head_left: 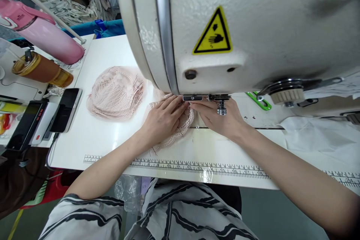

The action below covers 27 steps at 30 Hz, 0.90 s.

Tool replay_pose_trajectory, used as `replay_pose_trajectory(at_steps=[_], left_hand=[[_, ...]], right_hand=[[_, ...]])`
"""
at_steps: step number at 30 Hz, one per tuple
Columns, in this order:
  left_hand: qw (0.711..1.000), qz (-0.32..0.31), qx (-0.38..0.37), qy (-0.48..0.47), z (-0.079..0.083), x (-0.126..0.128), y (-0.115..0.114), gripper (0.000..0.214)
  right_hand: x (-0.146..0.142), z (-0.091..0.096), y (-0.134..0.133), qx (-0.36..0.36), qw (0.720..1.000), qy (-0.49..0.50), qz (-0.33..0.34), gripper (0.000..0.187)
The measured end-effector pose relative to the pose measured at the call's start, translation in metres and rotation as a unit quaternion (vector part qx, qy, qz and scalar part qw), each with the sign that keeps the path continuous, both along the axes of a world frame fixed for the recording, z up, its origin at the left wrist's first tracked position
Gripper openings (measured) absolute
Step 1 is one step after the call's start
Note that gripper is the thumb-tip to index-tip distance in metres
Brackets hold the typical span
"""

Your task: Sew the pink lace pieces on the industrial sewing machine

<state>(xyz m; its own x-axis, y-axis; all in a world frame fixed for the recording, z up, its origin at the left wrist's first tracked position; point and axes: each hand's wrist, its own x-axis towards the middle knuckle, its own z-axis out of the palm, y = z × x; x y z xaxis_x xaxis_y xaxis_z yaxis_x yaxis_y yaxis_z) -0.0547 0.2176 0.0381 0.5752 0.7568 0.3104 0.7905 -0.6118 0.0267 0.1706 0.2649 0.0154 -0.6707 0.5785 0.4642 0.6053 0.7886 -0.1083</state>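
Observation:
A pale pink lace piece (180, 129) lies on the white table under the head of a sewing machine (239, 26). My left hand (163, 118) rests flat on the lace, fingers stretched toward the presser foot (194, 98). My right hand (222, 118) lies flat just right of it, fingers pointing left to the same spot, pressing the fabric down. The fingertips of both hands meet beneath the machine head, which hides the needle.
A stack of several pink lace pieces (115, 92) sits on the table (98, 138) at left. Further left are a phone (66, 108), a black device (24, 125), a pink bottle (45, 32) and a brown bottle (42, 69). A ruler strip (197, 167) runs along the front edge. White fabric (317, 137) lies right.

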Motion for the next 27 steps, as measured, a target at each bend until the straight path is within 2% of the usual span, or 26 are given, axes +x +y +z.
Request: replay_pose_trajectory(at_steps=[3,8,16,20,24,27], left_hand=[[1.0,0.008,0.013,0.0,0.001,0.0,0.0,0.037],[1.0,0.014,0.007,0.007,0.0,-0.001,-0.001,0.04],[1.0,0.004,0.013,0.011,-0.001,-0.002,0.0,0.04],[0.999,0.002,0.038,-0.027,0.007,-0.003,-0.001,0.033],[0.998,0.036,0.017,-0.041,0.021,-0.005,0.002,0.03],[0.999,0.036,0.002,-0.021,0.025,-0.006,0.009,0.028]], right_hand=[[-0.001,0.001,0.0,-0.028,1.0,-0.004,-0.013,0.038],[-0.001,0.003,0.001,-0.03,0.999,0.01,0.001,0.036],[-0.002,0.006,0.001,0.011,1.0,-0.005,0.0,0.033],[-0.002,0.006,0.003,0.024,1.0,-0.009,0.016,0.033],[-0.002,0.004,0.003,0.049,0.999,-0.014,0.011,0.032],[-0.003,0.004,0.003,0.078,0.997,0.001,0.012,0.029]])
